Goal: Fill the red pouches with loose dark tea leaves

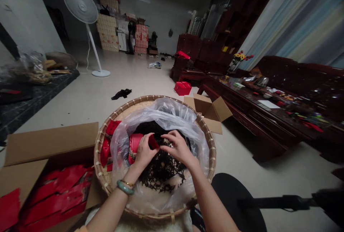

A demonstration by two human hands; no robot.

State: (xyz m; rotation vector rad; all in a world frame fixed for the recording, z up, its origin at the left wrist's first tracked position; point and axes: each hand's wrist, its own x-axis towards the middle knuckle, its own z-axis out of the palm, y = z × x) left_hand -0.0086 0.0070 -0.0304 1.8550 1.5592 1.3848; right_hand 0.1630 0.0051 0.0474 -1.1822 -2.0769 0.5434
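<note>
My left hand (146, 149) grips a red packet (134, 146) with printed patterns. The packet's mouth gapes toward my right hand and shows a dark red inside. Close to that mouth is my right hand (178, 147), thumb and fingers apart, with nothing visible between them. Whether its fingertips touch the packet's edge I cannot tell. Below both hands, dark, curly dried strips (163, 173) lie in a clear plastic bag (201, 149). The bag lines a round woven bamboo basket (212, 153). More red packets (105, 149) sit between bag and basket wall at the left.
At the left stands an open cardboard box (53, 135) with several red packets (64, 189). Another open carton (206, 108) is beyond the basket, near a dark wooden table (249, 112). A black round stool (233, 203) is at right, a white fan (92, 45) farther back.
</note>
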